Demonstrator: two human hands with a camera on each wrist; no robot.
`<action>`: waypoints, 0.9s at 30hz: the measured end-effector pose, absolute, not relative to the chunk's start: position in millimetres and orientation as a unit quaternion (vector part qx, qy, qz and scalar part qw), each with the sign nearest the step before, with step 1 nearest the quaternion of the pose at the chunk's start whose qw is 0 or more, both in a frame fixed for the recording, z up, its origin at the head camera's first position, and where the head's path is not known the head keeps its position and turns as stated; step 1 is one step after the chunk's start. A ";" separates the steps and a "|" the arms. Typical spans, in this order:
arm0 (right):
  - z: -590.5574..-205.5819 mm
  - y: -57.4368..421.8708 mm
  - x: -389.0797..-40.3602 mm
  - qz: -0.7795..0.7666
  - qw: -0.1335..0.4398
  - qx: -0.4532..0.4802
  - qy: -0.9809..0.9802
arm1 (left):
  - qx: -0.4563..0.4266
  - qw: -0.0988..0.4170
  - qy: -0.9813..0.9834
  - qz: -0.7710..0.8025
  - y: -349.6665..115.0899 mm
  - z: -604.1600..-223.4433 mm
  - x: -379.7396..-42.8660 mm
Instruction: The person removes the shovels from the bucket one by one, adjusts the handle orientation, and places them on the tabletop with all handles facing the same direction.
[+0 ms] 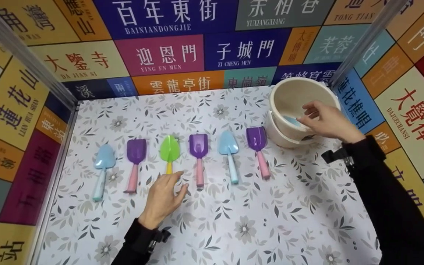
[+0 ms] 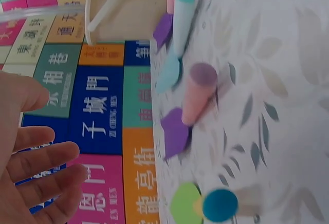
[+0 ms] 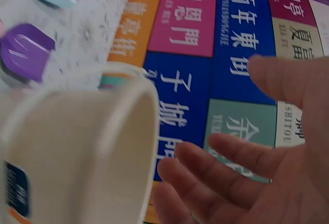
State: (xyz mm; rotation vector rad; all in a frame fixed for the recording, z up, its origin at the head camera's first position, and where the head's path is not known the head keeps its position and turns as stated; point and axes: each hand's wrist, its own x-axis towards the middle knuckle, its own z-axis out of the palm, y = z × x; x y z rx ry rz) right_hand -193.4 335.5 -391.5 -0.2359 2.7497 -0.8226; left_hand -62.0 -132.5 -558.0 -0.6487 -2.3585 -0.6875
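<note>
My left hand [image 1: 163, 197] hovers over the handle end of a green toy trowel [image 1: 169, 148] with a yellow handle. The left wrist view shows that hand's fingers loosely bent and holding nothing; the trowel's blue handle end points toward the camera. Over the cream bucket [image 1: 281, 133], my right hand [image 1: 326, 119] hangs at the mouth with relaxed, spread fingers and nothing in them. Something light blue [image 1: 292, 120] lies inside the bucket, partly hidden by the right hand.
Beside the green trowel, a row holds light blue trowels [image 1: 105, 157] [image 1: 228, 142] and purple shovels with pink handles [image 1: 136, 150] [image 1: 198, 145] [image 1: 257, 137]. Panels with printed characters [image 1: 160, 55] wall in the flower-patterned tabletop [image 1: 212, 221] at the back and sides.
</note>
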 end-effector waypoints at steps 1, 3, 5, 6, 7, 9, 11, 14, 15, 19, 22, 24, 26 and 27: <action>-387.0 336.8 -200.1 -0.273 0.139 -0.084 0.948 | -0.252 0.296 -0.885 -0.256 -128.3 -557.2 -62.6; -379.7 339.2 -213.9 -0.243 0.155 -0.096 0.953 | -0.268 0.296 -0.883 -0.249 -119.6 -556.1 -63.2; -375.3 340.3 -228.3 -0.209 0.164 -0.117 0.957 | -0.281 0.293 -0.882 -0.239 -111.5 -555.5 -63.4; -374.4 340.9 -235.4 -0.189 0.164 -0.130 0.959 | -0.288 0.290 -0.882 -0.235 -107.7 -555.3 -63.2; -374.3 341.5 -242.4 -0.171 0.162 -0.143 0.961 | -0.295 0.285 -0.882 -0.232 -104.1 -555.2 -62.7; -376.4 343.1 -255.8 -0.134 0.158 -0.164 0.964 | -0.305 0.270 -0.884 -0.229 -97.9 -555.6 -61.4; -380.6 344.6 -268.2 -0.098 0.155 -0.179 0.967 | -0.312 0.252 -0.887 -0.228 -92.5 -556.5 -59.7; -389.3 345.8 -285.0 -0.055 0.169 -0.184 0.967 | -0.317 0.225 -0.892 -0.232 -86.1 -557.9 -57.6; -392.7 345.3 -290.2 -0.045 0.176 -0.188 0.965 | -0.318 0.218 -0.893 -0.232 -83.9 -558.0 -57.1; -406.0 339.8 -305.2 -0.030 0.217 -0.197 0.956 | -0.325 0.200 -0.895 -0.230 -77.5 -559.4 -55.9; -415.8 334.6 -309.9 -0.034 0.233 -0.205 0.950 | -0.330 0.190 -0.898 -0.222 -74.3 -559.3 -55.2; -421.3 331.3 -311.2 -0.037 0.240 -0.205 0.948 | -0.332 0.184 -0.900 -0.216 -72.5 -558.5 -54.8; -426.2 327.9 -311.5 -0.038 0.248 -0.199 0.947 | -0.334 0.176 -0.902 -0.210 -70.9 -557.5 -54.3; -427.8 326.3 -311.3 -0.037 0.253 -0.194 0.947 | -0.336 0.172 -0.903 -0.206 -70.1 -557.3 -54.0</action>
